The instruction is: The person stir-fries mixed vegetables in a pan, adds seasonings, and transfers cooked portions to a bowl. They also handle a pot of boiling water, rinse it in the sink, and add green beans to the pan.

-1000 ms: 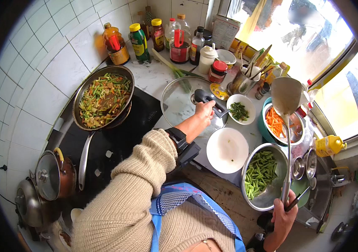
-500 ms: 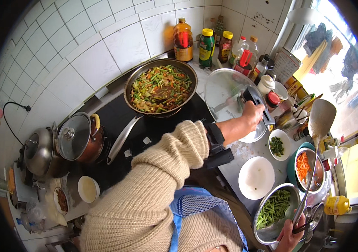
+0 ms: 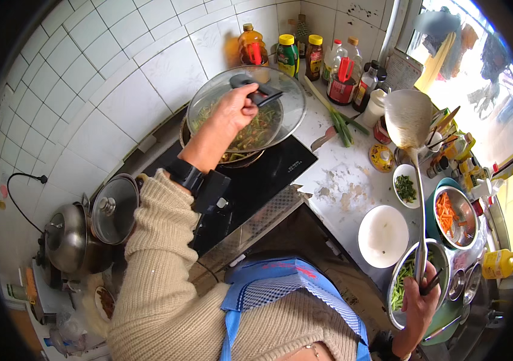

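The person's left hand (image 3: 236, 110) had its grip closed round the black handle (image 3: 264, 94) of a glass lid (image 3: 289, 114). Holding it there probably kept the fingers off the glass, which could well have been warm. The lid was above the frying pan (image 3: 250, 160), set off toward the pan's far right side, with cooked vegetables (image 3: 241, 137) showing through it. From where I stood, I couldn't tell whether its edge touched the rim.

The right hand (image 3: 420, 301) was well apart, its grip wrapped round the handle of a steel spatula (image 3: 410, 120). The blade pointed away from the body, which seemed a way of keeping it clear of the lid. A slim dark utensil (image 3: 432, 283) stuck out of the same fist; I couldn't make out its kind.

Under that hand was a steel bowl (image 3: 442, 256) of cut green beans (image 3: 402, 283). Next to it on the worktop (image 3: 341, 195) were a white bowl (image 3: 383, 236), a smaller bowl of chopped greens (image 3: 406, 185) and a teal basin (image 3: 432, 212) with carrot strips (image 3: 445, 210), apparently grouped within easy reach.

Beyond the pan, seasoning bottles (image 3: 288, 56) lined the tiled wall, likely to leave the front free. A lidded copper-coloured pot (image 3: 115, 210) stood at the left.
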Demonstrator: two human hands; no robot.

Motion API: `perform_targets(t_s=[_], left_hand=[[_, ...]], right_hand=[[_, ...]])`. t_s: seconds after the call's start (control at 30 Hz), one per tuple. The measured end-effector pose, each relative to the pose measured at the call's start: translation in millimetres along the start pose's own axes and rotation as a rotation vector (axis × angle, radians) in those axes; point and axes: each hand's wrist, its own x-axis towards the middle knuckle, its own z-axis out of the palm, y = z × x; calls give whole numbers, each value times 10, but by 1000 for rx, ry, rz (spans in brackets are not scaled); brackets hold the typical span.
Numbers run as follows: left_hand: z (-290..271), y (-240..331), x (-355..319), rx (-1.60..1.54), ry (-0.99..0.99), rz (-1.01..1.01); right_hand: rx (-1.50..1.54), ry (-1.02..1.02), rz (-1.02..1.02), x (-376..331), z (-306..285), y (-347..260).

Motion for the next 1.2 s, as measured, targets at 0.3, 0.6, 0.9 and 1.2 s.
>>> perform_targets(t_s=[0.3,0.6,0.9,1.2], left_hand=[[-600,2,88,-70,112,-35],[-548,-34,244,28,62,-62],[-1456,150,1055,66,-152,-68],[-1041,92,203,163,162,-99]], right_hand=[[-141,-104,12,-68,363,109],[-490,-209,25,137,1020,661],[-693,-138,-68,546,1676,1326],[-617,-95,-195,736,2011,1672]])
